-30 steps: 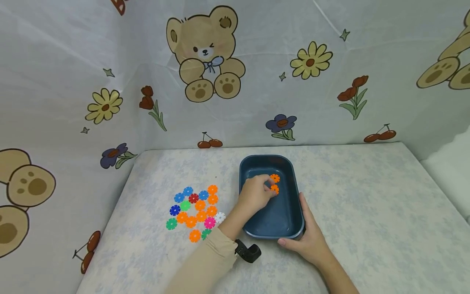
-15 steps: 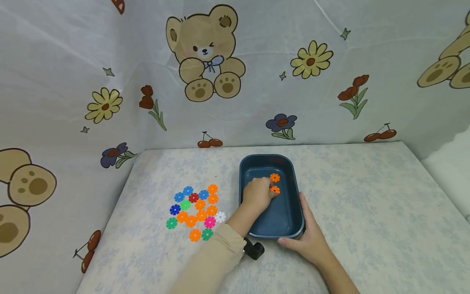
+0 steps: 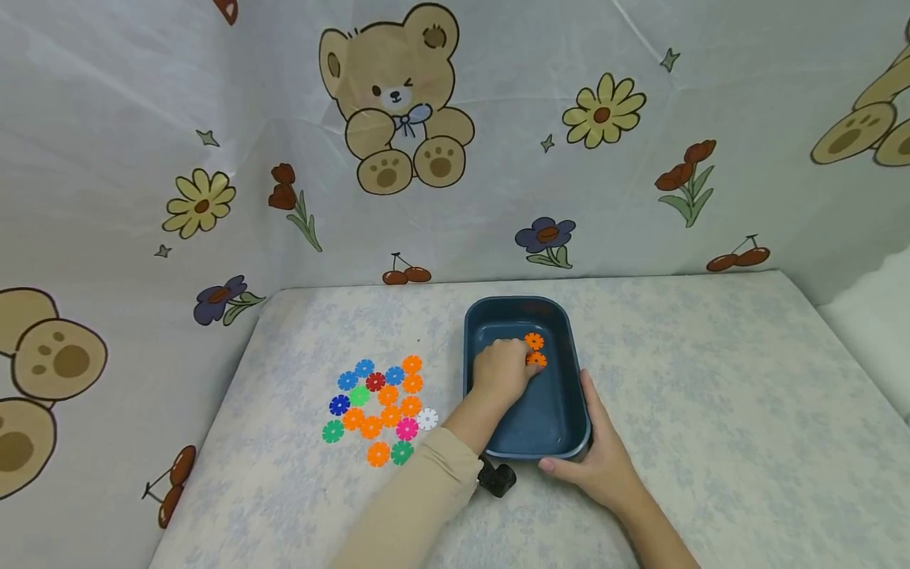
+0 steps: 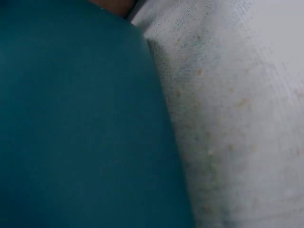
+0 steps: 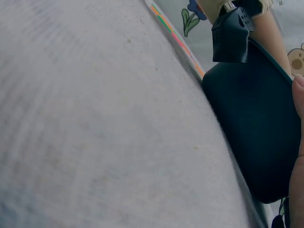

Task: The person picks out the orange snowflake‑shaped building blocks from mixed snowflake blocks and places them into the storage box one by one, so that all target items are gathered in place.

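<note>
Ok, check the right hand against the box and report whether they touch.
Touching. The head view shows the right hand gripping the box, fingers along its right side, thumb at its near edge.

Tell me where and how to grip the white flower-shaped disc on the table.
The white disc is probably best pinched by opposite edges of its notched rim, from above and its right: it lies flat, the pink disc crowds its left, and bare table separates it from the blue tray.
</note>
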### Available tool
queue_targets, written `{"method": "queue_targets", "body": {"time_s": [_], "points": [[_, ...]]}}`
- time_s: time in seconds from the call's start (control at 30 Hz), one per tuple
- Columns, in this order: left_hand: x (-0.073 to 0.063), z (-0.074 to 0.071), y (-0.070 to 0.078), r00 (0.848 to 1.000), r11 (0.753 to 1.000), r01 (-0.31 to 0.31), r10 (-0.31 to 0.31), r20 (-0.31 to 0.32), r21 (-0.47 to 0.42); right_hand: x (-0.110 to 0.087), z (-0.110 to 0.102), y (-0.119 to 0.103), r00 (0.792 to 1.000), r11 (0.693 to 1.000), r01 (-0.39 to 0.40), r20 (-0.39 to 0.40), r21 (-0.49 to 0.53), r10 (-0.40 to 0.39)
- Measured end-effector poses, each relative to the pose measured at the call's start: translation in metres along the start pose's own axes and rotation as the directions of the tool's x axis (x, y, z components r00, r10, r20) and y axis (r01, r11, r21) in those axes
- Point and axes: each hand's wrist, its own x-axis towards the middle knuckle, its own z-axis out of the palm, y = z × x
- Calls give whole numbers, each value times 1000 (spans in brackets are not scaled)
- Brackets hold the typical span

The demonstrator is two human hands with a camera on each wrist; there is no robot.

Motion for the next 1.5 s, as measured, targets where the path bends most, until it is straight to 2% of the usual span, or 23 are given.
{"method": "queue_targets", "body": {"time_s": [0.1, 0.17, 0.23, 0.3, 0.37, 0.4, 0.47, 0.53, 0.6, 0.67, 0.73, 0.8, 0.83, 0.9, 0.93, 1.03, 1.1, 1.17, 1.2, 1.23, 1.33, 1.5], "points": [[-1, -1, 1, 1000, 1000, 0, 0, -6, -17, 0, -1, -1, 1000, 1000, 8, 0, 2, -8], [-2, -1, 1, 1000, 998, 7, -7, -9, -59, 1, -1, -1, 1000, 1000, 11, 1, 5, -11], [-3, -1, 1, 1000, 991, 12, -15, -16, -135, 0, -1, -1, 1000, 1000, 12, 0, 2, -12], [-4, -1, 1, 1000, 967, 6, -14, -28, -253, 0, -1, -1, 1000, 1000, 14, -4, -4, -14], [-6, -4, -1, 999, 920, -14, -4, -43, -392, 0, -1, -1, 1000, 1000, 14, -6, -9, -14], [-8, -6, -2, 998, 887, -28, 2, -57, -461, 0, -1, -1, 1000, 1000, 14, -7, -12, -14], [-14, -11, -5, 996, 809, -55, 8, -83, -586, -1, 0, 0, 1000, 1000, 11, -7, -15, -11], [-23, -20, -9, 994, 718, -78, 3, -108, -692, -1, 0, 0, 1000, 1000, 6, -4, -10, -6], [-36, -31, -14, 992, 642, -85, -19, -127, -762, -1, 0, 0, 1000, 1000, 4, -6, -7, -4], [-50, -42, -22, 990, 587, -75, -54, -131, -806, -1, 1, 0, 1000, 1000, 5, -8, 1, -5], [-62, -52, -33, 987, 557, -42, -107, -122, -829, -1, 1, -1, 1000, 1000, 3, -9, 4, -3], [-71, -58, -49, 983, 559, 11, -159, -94, -829, -1, 1, -1, 1000, 1000, -1, -9, 8, 1], [-75, -60, -58, 980, 567, 43, -185, -76, -822, -1, 1, -1, 1000, 1000, -3, -10, 8, 4], [-79, -62, -78, 970, 609, 127, -240, -29, -783, -1, 1, 0, 1000, 1000, -11, -8, 11, 11], [-80, -62, -88, 965, 637, 170, -261, -3, -752, -1, 0, 0, 1000, 1000, -14, -7, 13, 15], [-79, -60, -118, 958, 749, 244, -285, 33, -616, -1, 0, 0, 1000, 999, -18, -5, 29, 18], [-77, -58, -134, 959, 820, 258, -280, 35, -510, -2, -1, 0, 1000, 999, -15, -7, 35, 16], [-74, -56, -146, 963, 876, 256, -267, 30, -410, -2, -1, 0, 1000, 999, -10, -9, 36, 10], [-73, -56, -151, 964, 895, 256, -262, 33, -364, -2, -1, 0, 1000, 999, -7, -9, 35, 7], [-72, -55, -155, 965, 912, 257, -260, 36, -319, -1, -1, 0, 1000, 999, -4, -8, 35, 4], [-68, -54, -163, 968, 936, 252, -245, 57, -245, -1, 0, 0, 1000, 999, 1, -6, 37, -1], [-62, -52, -168, 972, 952, 234, -225, 71, -199, 0, 1, -1, 1000, 1000, -6, 1, 28, 6]]}}
